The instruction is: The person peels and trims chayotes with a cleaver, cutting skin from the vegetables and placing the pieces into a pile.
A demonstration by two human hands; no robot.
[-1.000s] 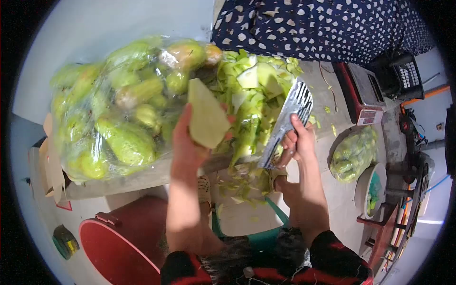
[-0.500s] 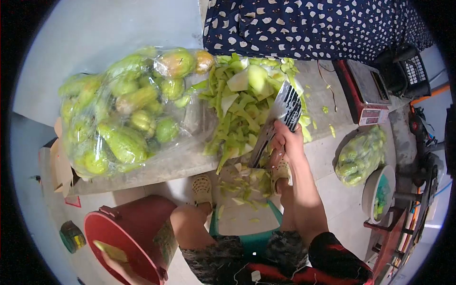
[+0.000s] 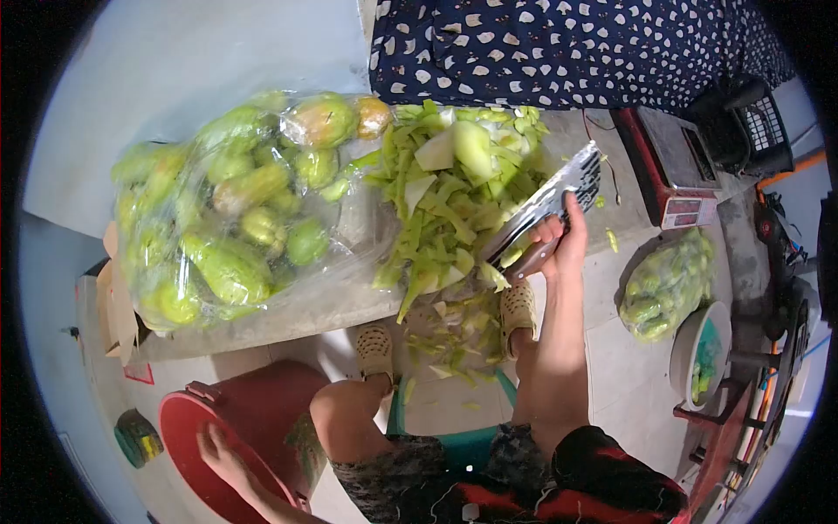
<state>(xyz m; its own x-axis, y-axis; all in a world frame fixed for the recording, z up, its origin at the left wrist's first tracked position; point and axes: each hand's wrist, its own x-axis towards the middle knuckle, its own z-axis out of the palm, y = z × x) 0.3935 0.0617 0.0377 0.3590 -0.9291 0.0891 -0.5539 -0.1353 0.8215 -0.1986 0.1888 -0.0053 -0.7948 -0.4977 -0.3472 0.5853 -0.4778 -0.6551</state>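
My right hand point(image 3: 554, 237) grips the brown handle of a cleaver point(image 3: 563, 188), its wide blade slanting up over the right side of a heap of green peels point(image 3: 436, 205). A peeled pale green fruit point(image 3: 472, 150) lies on that heap. Inside the mouth of a red bucket point(image 3: 262, 393), at lower left, is my left hand point(image 3: 223, 454), fingers apart and nothing in it. To the left of the peels, a clear plastic bag point(image 3: 349, 210) covers several whole green fruits point(image 3: 225, 262) that look like green papayas. The bucket's inside bottom is hidden.
A red scale point(image 3: 668, 166) and a black basket point(image 3: 759, 122) stand at the right. Below them are a bag of green vegetables point(image 3: 668, 284) and a pale tub point(image 3: 698, 358). Scraps point(image 3: 454, 336) lie on the floor between my feet. A patterned cloth point(image 3: 559, 52) hangs at the back.
My left hand has let go of a pale piece at the bucket and now shows open fingers. My right hand has moved right with the cleaver, away from the peels.
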